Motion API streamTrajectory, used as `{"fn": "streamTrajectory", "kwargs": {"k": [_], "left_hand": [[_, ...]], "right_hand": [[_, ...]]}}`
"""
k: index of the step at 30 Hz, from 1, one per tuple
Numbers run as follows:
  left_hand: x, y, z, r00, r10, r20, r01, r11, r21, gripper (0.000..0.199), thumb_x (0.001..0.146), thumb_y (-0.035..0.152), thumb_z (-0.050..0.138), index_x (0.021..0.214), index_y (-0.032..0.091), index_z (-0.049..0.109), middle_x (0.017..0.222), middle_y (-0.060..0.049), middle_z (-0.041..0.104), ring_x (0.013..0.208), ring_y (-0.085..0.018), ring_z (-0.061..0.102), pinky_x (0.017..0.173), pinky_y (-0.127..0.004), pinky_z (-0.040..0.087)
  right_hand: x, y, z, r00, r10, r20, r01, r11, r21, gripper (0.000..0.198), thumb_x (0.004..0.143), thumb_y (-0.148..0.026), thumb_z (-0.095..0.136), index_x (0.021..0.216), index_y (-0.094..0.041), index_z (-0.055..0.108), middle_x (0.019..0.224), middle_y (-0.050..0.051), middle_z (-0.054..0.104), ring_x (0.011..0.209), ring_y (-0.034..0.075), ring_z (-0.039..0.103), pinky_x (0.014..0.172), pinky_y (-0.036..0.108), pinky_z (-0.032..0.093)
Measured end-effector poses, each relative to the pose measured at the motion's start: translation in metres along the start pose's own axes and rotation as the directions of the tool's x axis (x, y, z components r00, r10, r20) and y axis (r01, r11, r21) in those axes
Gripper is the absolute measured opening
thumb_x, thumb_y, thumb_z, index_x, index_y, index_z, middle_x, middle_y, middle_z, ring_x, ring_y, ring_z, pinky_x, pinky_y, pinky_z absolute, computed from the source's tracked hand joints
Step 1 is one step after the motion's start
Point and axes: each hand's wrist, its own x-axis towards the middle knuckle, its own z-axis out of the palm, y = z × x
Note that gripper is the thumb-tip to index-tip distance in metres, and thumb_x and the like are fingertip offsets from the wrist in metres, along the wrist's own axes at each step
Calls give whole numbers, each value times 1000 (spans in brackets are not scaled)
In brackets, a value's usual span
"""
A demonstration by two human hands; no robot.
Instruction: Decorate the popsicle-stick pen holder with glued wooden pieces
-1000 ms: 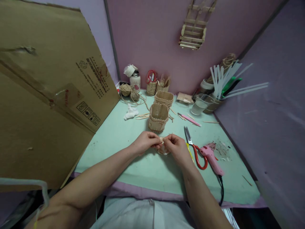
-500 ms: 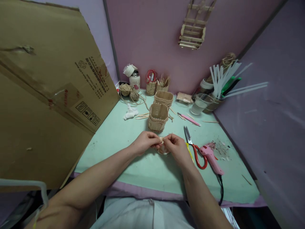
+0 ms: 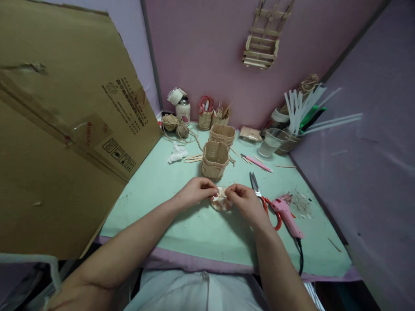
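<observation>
Over a small round dish [image 3: 222, 204] with pale and brownish bits in it, my two hands are held a short way apart. My left hand [image 3: 197, 191] is closed in a pinch at the dish's left edge; what lies between the fingertips is too small to name. On the right side, my right hand [image 3: 244, 201] also pinches, with its fingertips above the dish and their content unclear. Just behind the hands stands a woven-looking wooden basket [image 3: 214, 166], with a second similar basket [image 3: 222, 133] behind it.
To the right lie red-handled scissors [image 3: 266, 205], a pink glue gun [image 3: 288, 216] and a pink pen-like tool [image 3: 257, 163]. A large cardboard box [image 3: 74, 142] walls off the left. Twine balls [image 3: 175, 125], a crumpled white tissue [image 3: 177, 153] and a clear cup [image 3: 270, 144] stand farther back.
My hands have moved apart, the right one shifting slightly to the right. More of the dish between them now shows. The yellow strip beside the scissors is no longer visible.
</observation>
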Motion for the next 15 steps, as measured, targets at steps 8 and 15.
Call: {"fn": "streamTrajectory", "kwargs": {"k": [8, 15], "left_hand": [[-2, 2, -1, 985, -56, 164, 39, 994, 106, 19, 69, 32, 68, 70, 12, 69, 61, -2, 60, 52, -8, 45, 48, -22, 29], [-2, 2, -1, 976, -80, 204, 51, 988, 146, 18, 69, 32, 67, 71, 14, 68, 55, 1, 53, 48, -8, 38, 46, -23, 24]], "right_hand": [[-6, -16, -13, 977, -78, 198, 141, 935, -325, 13, 75, -25, 53, 64, -19, 57, 59, -4, 52, 56, 11, 42, 51, 22, 29], [-6, -17, -15, 950, -111, 293, 233, 875, -424, 12, 78, -23, 50, 69, -20, 58, 63, -3, 57, 58, 12, 46, 51, 22, 31]]}}
